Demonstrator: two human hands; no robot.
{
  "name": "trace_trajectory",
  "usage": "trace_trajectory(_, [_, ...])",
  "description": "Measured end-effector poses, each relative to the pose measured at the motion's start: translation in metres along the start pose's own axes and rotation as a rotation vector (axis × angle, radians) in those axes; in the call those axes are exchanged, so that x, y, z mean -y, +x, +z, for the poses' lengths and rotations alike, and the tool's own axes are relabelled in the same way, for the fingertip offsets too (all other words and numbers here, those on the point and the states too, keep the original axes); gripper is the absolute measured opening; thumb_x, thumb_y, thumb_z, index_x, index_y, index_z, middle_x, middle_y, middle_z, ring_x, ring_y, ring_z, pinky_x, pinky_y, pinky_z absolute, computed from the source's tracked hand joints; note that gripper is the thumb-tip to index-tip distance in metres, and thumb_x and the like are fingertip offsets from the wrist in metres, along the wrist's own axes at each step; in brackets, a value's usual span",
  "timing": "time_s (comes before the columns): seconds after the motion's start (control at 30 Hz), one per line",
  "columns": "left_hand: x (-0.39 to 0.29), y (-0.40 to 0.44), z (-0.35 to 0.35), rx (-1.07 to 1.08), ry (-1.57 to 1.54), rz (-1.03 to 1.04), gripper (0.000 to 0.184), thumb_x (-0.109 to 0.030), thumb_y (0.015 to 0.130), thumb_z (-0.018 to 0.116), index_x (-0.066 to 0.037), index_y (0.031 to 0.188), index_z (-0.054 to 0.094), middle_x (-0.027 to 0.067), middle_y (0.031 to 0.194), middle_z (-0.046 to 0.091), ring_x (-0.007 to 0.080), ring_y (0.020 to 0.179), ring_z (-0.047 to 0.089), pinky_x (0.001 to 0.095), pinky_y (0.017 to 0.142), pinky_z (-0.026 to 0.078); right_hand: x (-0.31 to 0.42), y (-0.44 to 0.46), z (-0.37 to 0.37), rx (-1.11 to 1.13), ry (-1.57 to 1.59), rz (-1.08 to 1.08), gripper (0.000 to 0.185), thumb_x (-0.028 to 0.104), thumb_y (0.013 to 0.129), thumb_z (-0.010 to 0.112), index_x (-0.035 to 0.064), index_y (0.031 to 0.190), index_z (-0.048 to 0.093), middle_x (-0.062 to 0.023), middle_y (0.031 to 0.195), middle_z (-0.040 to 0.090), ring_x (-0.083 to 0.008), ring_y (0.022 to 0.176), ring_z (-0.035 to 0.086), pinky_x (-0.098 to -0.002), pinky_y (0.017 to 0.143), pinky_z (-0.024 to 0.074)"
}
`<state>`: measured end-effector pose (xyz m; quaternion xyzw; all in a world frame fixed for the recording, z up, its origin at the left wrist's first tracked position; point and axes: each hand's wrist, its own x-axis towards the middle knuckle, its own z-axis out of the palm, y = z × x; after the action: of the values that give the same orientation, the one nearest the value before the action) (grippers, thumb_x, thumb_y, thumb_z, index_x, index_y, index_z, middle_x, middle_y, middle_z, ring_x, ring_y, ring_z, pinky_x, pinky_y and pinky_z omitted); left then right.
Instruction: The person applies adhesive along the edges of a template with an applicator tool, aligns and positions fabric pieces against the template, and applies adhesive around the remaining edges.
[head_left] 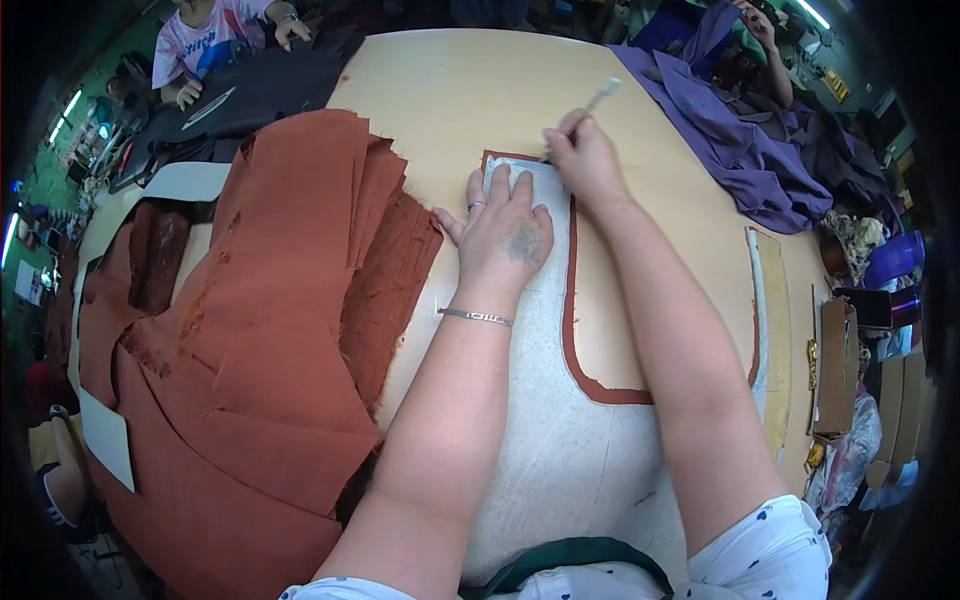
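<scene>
My left hand (pixel 507 222) lies flat with fingers spread on the upper end of a grey-white pattern template (pixel 550 430). Beneath the template is a rust-brown fabric piece (pixel 571 340), showing as a narrow border around its edge. In the fingers of my right hand (pixel 592 168) is a slim pen (pixel 603 92) with a pale upper end. Its lower tip is by the template's top right corner, partly hidden by my fingers. A big pile of rust-brown fabric (pixel 290 330) sits to the left of my left forearm.
Purple fabric (pixel 700 140) drapes over the table's (pixel 450 80) far right edge, near another person. At the far left, a person's hands rest by dark fabric (pixel 240 100). Along the right edge stand a cardboard box (pixel 836 370) and a purple container (pixel 893 260).
</scene>
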<state>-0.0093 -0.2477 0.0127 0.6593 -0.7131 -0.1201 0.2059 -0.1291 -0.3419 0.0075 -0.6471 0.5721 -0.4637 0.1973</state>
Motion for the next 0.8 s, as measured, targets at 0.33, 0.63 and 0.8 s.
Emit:
trace_trajectory(0.33, [0.000, 0.001, 0.000, 0.036, 0.047, -0.031, 0.051, -0.037, 0.086, 0.043, -0.017, 0.132, 0.037, 0.0058, 0.143, 0.026, 0.0257, 0.133, 0.017, 0.0676, 0.098, 0.011, -0.001, 0.013, 0.017, 0.080, 0.018, -0.077, 0.027, 0.023, 0.081, 0.061, -0.0024, 0.086, 0.053, -0.0173, 0.076, 0.062, -0.0279, 0.071, 0.061, -0.0348, 0.066, 0.0484])
trace_trajectory(0.63, [0.000, 0.001, 0.002, 0.042, 0.074, -0.002, 0.049, -0.041, 0.085, 0.044, -0.025, 0.132, 0.039, 0.0062, 0.143, 0.025, 0.0272, 0.134, 0.015, 0.0690, 0.097, 0.010, -0.022, -0.022, -0.031, -0.130, 0.235, 0.136, 0.019, 0.018, 0.083, 0.060, 0.0007, 0.082, 0.052, -0.0101, 0.072, 0.061, -0.0180, 0.067, 0.061, -0.0317, 0.063, 0.0485])
trace_trajectory(0.8, [0.000, 0.001, 0.001, 0.034, 0.035, 0.010, 0.048, -0.039, 0.084, 0.045, -0.025, 0.130, 0.041, 0.0079, 0.142, 0.024, 0.0297, 0.133, 0.016, 0.0698, 0.097, 0.008, -0.006, -0.043, -0.028, -0.136, 0.028, -0.059, 0.016, 0.015, 0.085, 0.058, 0.0018, 0.083, 0.049, -0.0047, 0.063, 0.054, -0.0098, 0.058, 0.052, -0.0244, 0.055, 0.0431])
